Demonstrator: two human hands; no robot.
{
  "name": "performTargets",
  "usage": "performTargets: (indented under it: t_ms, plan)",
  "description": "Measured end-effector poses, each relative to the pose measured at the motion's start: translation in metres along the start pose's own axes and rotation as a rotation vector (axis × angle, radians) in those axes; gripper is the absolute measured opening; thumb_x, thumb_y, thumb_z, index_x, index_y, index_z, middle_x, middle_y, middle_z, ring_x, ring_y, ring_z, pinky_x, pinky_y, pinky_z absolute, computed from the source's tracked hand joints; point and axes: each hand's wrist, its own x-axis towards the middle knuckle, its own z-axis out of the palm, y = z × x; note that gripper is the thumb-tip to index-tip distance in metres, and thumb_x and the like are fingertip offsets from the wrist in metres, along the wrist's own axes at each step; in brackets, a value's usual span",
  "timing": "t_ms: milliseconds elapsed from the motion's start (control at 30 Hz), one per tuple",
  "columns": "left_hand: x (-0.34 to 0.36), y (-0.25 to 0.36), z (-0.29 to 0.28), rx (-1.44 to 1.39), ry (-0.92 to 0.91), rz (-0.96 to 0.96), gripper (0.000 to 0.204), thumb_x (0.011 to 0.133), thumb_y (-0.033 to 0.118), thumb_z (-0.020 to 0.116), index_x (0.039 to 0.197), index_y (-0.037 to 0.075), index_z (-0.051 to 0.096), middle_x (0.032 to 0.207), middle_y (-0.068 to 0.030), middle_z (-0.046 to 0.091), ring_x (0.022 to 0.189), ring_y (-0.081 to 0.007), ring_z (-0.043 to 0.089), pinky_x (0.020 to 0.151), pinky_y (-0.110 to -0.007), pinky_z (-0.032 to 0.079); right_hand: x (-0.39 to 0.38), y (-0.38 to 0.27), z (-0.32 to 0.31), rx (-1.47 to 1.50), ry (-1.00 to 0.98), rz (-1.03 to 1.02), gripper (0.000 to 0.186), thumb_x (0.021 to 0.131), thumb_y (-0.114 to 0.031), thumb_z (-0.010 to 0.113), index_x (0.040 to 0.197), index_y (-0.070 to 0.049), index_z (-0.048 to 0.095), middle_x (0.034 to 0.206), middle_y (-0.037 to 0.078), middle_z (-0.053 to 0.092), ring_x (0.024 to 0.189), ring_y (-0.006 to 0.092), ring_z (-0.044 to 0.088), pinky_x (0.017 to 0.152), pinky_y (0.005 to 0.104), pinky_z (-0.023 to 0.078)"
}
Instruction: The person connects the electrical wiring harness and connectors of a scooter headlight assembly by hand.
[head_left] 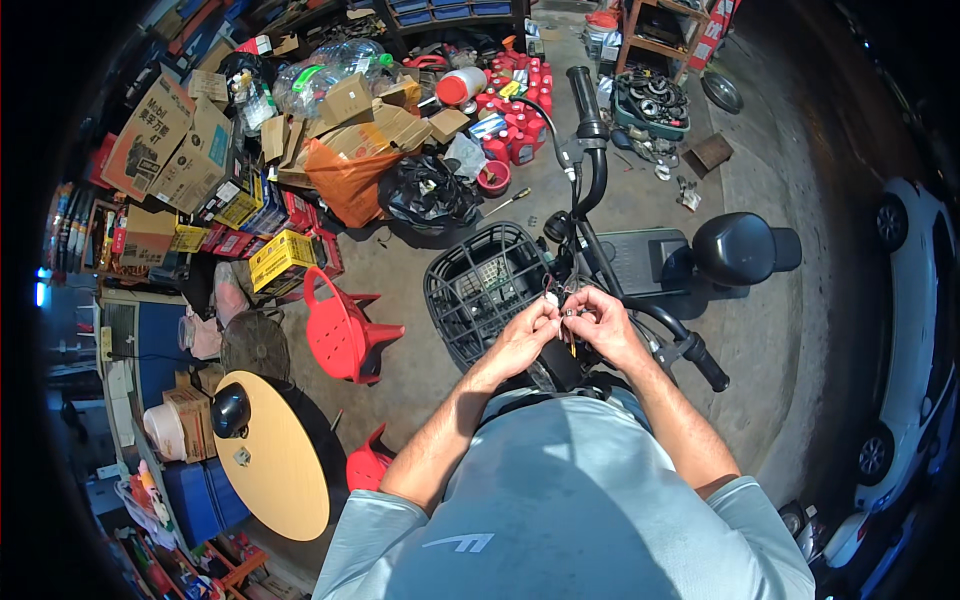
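Both hands work close together in front of the person's pale blue shirt (570, 480), over the front of the bike (635, 255). The left hand (525, 338) has its thumb and fingertips pressed together on thin wires (573, 348), a small white piece (551, 299) showing at the tips. The right hand (603, 324) pinches at the same little bundle, fingers curled, thumb tucked in; from where I stand I can't make out which strand each one grips. The wires sit between the two hands, just behind the black basket (436, 300) and between the ends of the handlebar (594, 180). A dark seat (734, 250) stands beyond the right hand, and a red chair (335, 340) off to the left
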Motion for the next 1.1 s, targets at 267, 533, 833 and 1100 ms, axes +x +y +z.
performTargets:
  t_ms: [267,533,833,1100]
  plan:
    - [-0.002,0.005,0.003,-0.047,-0.004,0.023,0.015,0.099,0.018,0.048,0.105,0.004,0.050,0.090,-0.0007,0.057,0.086,-0.0066,0.053,0.081,-0.023,0.044,0.001,0.006,0.007,0.138,0.047,0.026,0.013,0.081,-0.005,0.066,0.093,-0.003,0.062,0.073,-0.005,0.057,0.057,-0.0006,0.041,0.051,0.0188,0.036]
    - [-0.006,0.006,0.001,-0.024,0.024,0.016,0.014,0.099,0.018,0.049,0.105,0.006,0.050,0.086,0.0039,0.051,0.078,-0.0027,0.044,0.071,-0.019,0.038,-0.008,-0.004,0.010,-0.246,0.097,-0.133,0.013,0.077,-0.008,0.067,0.089,-0.003,0.062,0.063,-0.002,0.051,0.053,0.0039,0.039,0.048,0.0238,0.034]
    - [-0.005,0.012,0.003,-0.023,0.027,0.019,0.012,0.099,0.018,0.048,0.104,0.006,0.051,0.083,0.0057,0.048,0.074,-0.0019,0.040,0.066,-0.018,0.035,-0.009,-0.004,0.012,-0.234,0.134,-0.139,0.014,0.078,-0.009,0.069,0.087,-0.003,0.061,0.061,-0.001,0.050,0.052,0.0043,0.039,0.047,0.0240,0.034]
    - [-0.006,0.012,0.001,-0.013,0.021,0.027,0.013,0.099,0.018,0.049,0.103,0.006,0.050,0.087,0.0050,0.050,0.078,-0.0015,0.041,0.070,-0.018,0.036,-0.011,-0.006,0.015,-0.250,0.151,-0.139,0.016,0.077,-0.009,0.071,0.084,-0.003,0.058,0.059,-0.002,0.047,0.052,0.0046,0.040,0.047,0.0246,0.035]
